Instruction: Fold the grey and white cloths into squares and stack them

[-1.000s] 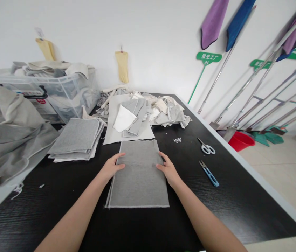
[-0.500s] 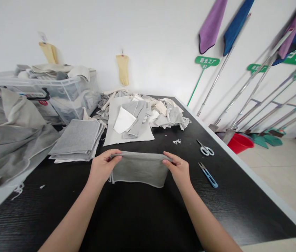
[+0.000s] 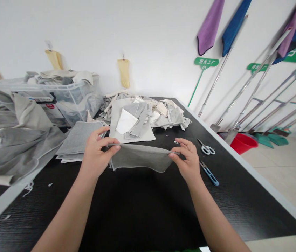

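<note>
A grey cloth (image 3: 139, 157) hangs stretched between my two hands, above the black table. My left hand (image 3: 97, 150) pinches its upper left corner between thumb and fingers. At the upper right corner my right hand (image 3: 187, 157) has the same pinch. The cloth's lower edge, with a pale seam, sags freely. Behind my left hand lies a stack of folded grey cloths (image 3: 75, 140), partly hidden by that hand. Farther back, a white piece and grey pieces rest on a flat pale cloth (image 3: 145, 134).
White-handled scissors (image 3: 207, 149) and blue thread snips (image 3: 209, 174) lie right of my right hand. A clear bin (image 3: 71, 94) of cloths stands at back left, near a grey cloth heap (image 3: 29, 147). A scrap pile (image 3: 169, 113) sits at the back; a red bucket (image 3: 243, 143) stands beyond the table.
Both hands have risen and moved slightly apart, lifting the grey cloth and pulling its upper edge wider. The fingers of both hands have spread a little above the pinch. The view has shifted slightly.
</note>
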### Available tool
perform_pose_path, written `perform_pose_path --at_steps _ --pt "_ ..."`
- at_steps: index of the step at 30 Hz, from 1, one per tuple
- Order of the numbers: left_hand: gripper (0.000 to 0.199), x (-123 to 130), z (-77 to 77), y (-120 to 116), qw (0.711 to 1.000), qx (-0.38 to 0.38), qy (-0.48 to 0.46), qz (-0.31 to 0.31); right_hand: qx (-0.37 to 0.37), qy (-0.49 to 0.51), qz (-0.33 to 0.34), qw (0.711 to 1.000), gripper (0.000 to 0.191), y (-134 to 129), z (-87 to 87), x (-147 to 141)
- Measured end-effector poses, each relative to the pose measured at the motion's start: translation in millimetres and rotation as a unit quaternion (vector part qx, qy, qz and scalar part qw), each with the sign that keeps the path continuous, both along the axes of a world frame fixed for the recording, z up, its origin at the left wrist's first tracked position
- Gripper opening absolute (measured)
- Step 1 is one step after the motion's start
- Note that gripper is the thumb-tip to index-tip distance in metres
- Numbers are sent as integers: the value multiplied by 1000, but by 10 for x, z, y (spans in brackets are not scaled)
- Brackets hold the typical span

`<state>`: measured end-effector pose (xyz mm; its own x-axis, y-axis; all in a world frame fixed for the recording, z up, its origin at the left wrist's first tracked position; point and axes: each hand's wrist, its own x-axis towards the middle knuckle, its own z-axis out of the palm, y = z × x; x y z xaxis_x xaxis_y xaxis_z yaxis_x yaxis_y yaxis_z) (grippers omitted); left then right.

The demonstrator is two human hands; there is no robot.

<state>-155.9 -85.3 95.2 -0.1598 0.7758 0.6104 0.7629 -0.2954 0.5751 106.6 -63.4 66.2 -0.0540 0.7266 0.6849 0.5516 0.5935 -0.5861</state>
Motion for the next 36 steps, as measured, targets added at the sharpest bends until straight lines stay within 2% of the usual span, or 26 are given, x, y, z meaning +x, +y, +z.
perform_pose_path --at_steps 3,6,8,10,12,14,16,18,21,24,27,29,33,36 --pt "15 6 44 -72 995 -49 -60 -56 -99 94 91 986 10 -58 -5 6" --pt "21 3 68 -114 983 -95 -138 -75 -195 186 136 953 12 -135 -19 6" --pt "26 -11 48 -48 976 -119 -159 -93 -256 234 153 925 15 -160 -67 0" --pt "31 -38 -41 114 969 -160 -139 -123 -340 245 170 892 17 -145 -178 -4" --pt "33 -83 -215 337 965 -211 -78 -132 -430 190 164 868 15 -95 -362 4" --pt "32 -147 -447 547 962 -257 1 -94 -484 79 129 862 12 -29 -584 30" --pt "33 -228 -671 677 951 -302 53 -31 -485 -33 91 869 12 30 -781 64" --pt "35 -315 -831 701 931 -356 86 9 -467 -118 84 872 14 66 -900 85" --pt "39 -426 -931 599 883 -441 157 28 -455 -209 82 862 17 91 -922 61" --pt "43 -475 -970 471 836 -502 220 -3 -446 -280 34 849 17 94 -852 2" --pt "42 -453 -1036 424 822 -505 259 -41 -441 -321 23 838 14 63 -781 -30" --pt "38 -404 -1085 445 829 -480 283 -55 -448 -331 61 828 13 9 -741 -33" --pt "27 -258 -1159 526 874 -388 284 -77 -500 -315 219 776 12 -161 -698 -56" --pt "21 -175 -1213 547 904 -324 267 -86 -539 -259 273 753 20 -257 -722 -102"
